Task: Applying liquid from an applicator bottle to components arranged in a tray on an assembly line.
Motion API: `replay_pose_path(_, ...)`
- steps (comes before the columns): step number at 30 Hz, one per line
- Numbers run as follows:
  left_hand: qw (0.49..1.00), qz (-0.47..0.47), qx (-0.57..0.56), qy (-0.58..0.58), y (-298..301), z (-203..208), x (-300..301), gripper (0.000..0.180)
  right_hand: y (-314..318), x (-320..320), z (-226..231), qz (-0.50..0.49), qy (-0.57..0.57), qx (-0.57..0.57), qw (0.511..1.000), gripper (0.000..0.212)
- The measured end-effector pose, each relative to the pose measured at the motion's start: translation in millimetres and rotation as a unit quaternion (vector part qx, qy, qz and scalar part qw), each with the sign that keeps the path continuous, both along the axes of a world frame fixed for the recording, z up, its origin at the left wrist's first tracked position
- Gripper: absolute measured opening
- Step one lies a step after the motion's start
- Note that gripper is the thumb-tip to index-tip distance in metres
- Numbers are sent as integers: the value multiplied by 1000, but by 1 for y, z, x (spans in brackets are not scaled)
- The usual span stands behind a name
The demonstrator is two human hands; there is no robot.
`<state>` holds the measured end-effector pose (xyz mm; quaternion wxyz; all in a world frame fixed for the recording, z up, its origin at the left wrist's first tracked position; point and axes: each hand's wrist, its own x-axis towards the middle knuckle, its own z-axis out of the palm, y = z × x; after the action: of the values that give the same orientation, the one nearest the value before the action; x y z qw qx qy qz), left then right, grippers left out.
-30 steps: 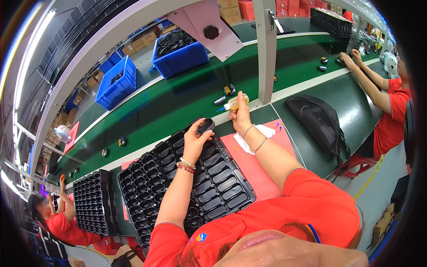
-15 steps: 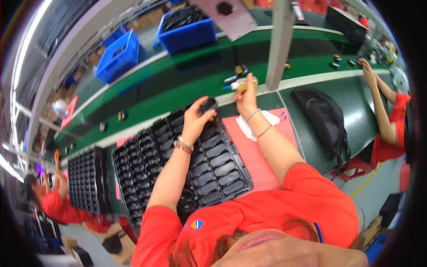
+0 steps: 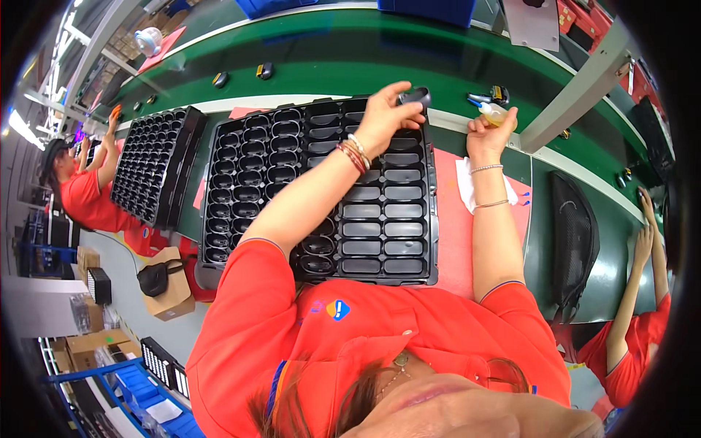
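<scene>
My left hand (image 3: pixel 391 117) grips a small dark oval shell (image 3: pixel 416 97) above the far right corner of a black plastic tray (image 3: pixel 432 244). Loop-shaped black parts (image 3: pixel 252 164) fill the tray's left columns, while the pockets on the right show flat, shiny bottoms. To the right, my right hand (image 3: pixel 491 135) is closed around a small clear squeeze bottle (image 3: pixel 496 114) of yellowish liquid. Its blue tip points left, toward the shell but apart from it. A white cloth (image 3: pixel 465 182) lies under my right forearm on a pink mat (image 3: pixel 454 255).
A green conveyor belt (image 3: pixel 350 58) runs along the far side, carrying small black-and-yellow devices (image 3: pixel 264 71). A metal post (image 3: pixel 584 95) rises beyond my right hand. Black trays (image 3: pixel 157 164) stand at left, a black mesh case (image 3: pixel 573 237) at right. Co-workers sit on both sides.
The view has turned, so the tray now appears straighter and my hands farther right. Both hands keep hold of the shell and the bottle. The right-hand co-worker's hands appear lower in view.
</scene>
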<state>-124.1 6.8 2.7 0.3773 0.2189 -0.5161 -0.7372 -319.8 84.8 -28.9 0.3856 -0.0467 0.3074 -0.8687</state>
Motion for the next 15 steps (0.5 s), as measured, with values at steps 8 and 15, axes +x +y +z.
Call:
replay_pose_path(8, 737, 260, -390, -487, -153, 6, 85, 41, -4, 5, 8, -30, -22, 17, 999, 50)
replay_pose_path(15, 620, 311, -271, -668, -227, -43, 140, 41, -4, -4, 2, -29, -16, 9, 999, 51)
